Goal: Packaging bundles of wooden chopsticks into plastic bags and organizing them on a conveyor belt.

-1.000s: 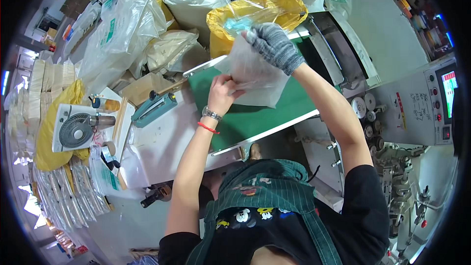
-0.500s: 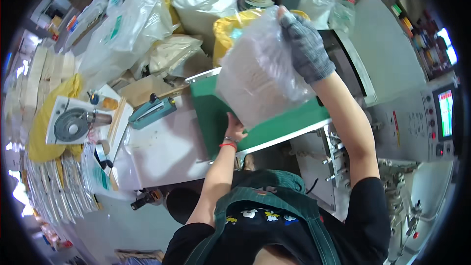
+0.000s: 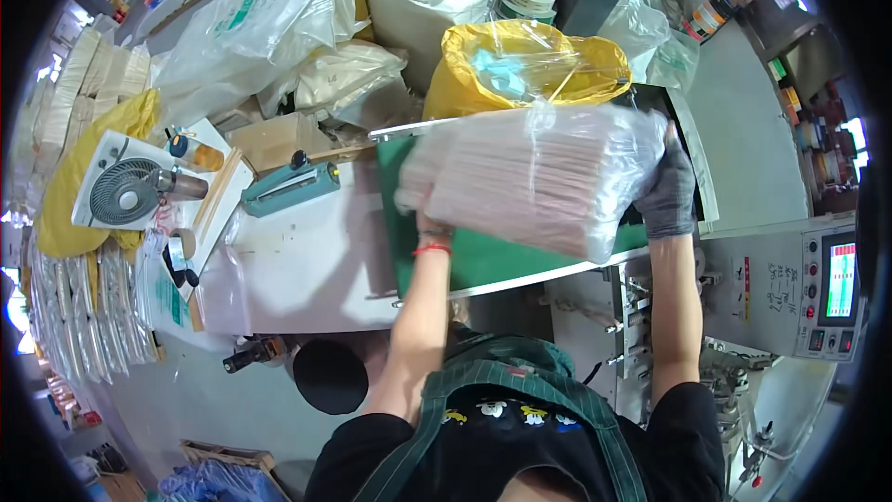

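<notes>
A clear plastic bag (image 3: 520,182), packed with thin pale strips in a row, lies tilted across the green work surface (image 3: 404,265). Its left end is smeared by motion. At the bag's right end is my right hand (image 3: 671,188), in a grey glove, with the fingers closed on the plastic. My left hand (image 3: 430,226), bare, with a red cord at the wrist, bears on the lower left end; most of its fingers are hidden behind the bag.
A yellow bag (image 3: 455,65) with plastic scraps stands open behind the green surface. To the left are a teal heat sealer (image 3: 293,188), a small fan (image 3: 125,194) and a cardboard box (image 3: 279,142). A control panel with a lit screen (image 3: 839,279) stands at right.
The bag has gone from held upright by its top to lying lengthwise across the green surface. My right hand has come down and right; my left hand has shifted slightly left and up.
</notes>
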Demonstrator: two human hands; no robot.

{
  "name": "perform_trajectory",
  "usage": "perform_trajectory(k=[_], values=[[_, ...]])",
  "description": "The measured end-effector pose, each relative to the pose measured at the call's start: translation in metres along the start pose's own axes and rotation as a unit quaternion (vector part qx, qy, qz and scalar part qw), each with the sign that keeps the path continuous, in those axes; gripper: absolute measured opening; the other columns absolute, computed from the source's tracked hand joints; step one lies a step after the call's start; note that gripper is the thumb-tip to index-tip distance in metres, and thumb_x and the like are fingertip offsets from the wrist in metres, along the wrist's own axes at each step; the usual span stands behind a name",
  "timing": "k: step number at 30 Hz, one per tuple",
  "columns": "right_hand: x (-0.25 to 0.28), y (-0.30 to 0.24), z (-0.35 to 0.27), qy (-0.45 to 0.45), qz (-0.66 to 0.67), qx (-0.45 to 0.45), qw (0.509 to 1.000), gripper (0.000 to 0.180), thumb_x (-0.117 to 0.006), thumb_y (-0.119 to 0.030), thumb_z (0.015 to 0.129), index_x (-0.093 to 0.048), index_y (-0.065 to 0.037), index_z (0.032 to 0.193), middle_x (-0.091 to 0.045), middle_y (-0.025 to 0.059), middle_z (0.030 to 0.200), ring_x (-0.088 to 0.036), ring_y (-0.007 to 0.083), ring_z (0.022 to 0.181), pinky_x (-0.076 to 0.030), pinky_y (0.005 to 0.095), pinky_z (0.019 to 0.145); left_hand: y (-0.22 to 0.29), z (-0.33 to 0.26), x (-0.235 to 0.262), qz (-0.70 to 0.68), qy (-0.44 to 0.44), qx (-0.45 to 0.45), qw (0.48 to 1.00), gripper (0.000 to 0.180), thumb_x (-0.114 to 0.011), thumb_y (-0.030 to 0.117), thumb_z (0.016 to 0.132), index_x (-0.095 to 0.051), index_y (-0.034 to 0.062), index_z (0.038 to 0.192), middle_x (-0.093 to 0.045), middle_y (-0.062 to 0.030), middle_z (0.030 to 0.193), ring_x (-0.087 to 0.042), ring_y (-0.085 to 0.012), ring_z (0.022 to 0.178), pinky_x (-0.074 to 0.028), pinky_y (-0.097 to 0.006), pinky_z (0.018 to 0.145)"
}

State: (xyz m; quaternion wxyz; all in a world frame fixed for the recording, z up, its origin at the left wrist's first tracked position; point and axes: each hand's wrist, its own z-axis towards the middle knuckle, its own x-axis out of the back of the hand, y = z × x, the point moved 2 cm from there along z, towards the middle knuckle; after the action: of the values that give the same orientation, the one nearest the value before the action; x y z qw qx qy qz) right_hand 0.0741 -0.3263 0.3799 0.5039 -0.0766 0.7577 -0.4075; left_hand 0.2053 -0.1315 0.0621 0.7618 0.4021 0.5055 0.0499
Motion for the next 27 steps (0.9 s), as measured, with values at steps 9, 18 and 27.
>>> perform_trajectory(k=[9, 18, 27], values=[[0.269, 0.134, -0.016, 0.444, 0.073, -0.033, 0.892, 0.042, -0.042, -0.039, 0.078, -0.045, -0.007, 0.104, -0.048, 0.0088, 0.105, -0.044, 0.0246, 0.096, -0.033, 0.0415, 0.086, 0.006, -0.013, 0.044, 0.067, 0.452, 0.056, 0.888, 0.05, -0.061, 0.007, 0.068, -0.037, -0.0019, 0.11, -0.045, -0.0103, 0.105, -0.048, -0.0207, 0.09, -0.041, -0.033, 0.076], [0.265, 0.188, -0.035, 0.271, -0.206, -0.127, 0.932, 0.058, -0.063, -0.034, 0.065, -0.039, -0.006, 0.11, -0.047, 0.0061, 0.104, -0.046, 0.0191, 0.093, -0.037, 0.0319, 0.08, -0.024, -0.055, -0.006, -0.109, 0.484, 0.302, 0.814, 0.06, -0.059, 0.039, 0.068, -0.039, 0.0015, 0.11, -0.047, -0.0104, 0.105, -0.048, -0.0253, 0.091, -0.041, -0.042, 0.076], [0.207, 0.195, -0.039, 0.189, -0.048, -0.118, 0.974, 0.062, -0.068, -0.009, 0.055, -0.038, -0.001, 0.109, -0.049, 0.0085, 0.098, -0.048, 0.0212, 0.089, -0.042, 0.0331, 0.076, -0.001, -0.026, 0.033, 0.458, 0.477, 0.211, 0.72, 0.066, -0.034, 0.053, 0.076, -0.057, -0.0083, 0.071, -0.055, -0.0231, 0.066, -0.054, -0.03, 0.065, -0.041, -0.037, 0.058]])
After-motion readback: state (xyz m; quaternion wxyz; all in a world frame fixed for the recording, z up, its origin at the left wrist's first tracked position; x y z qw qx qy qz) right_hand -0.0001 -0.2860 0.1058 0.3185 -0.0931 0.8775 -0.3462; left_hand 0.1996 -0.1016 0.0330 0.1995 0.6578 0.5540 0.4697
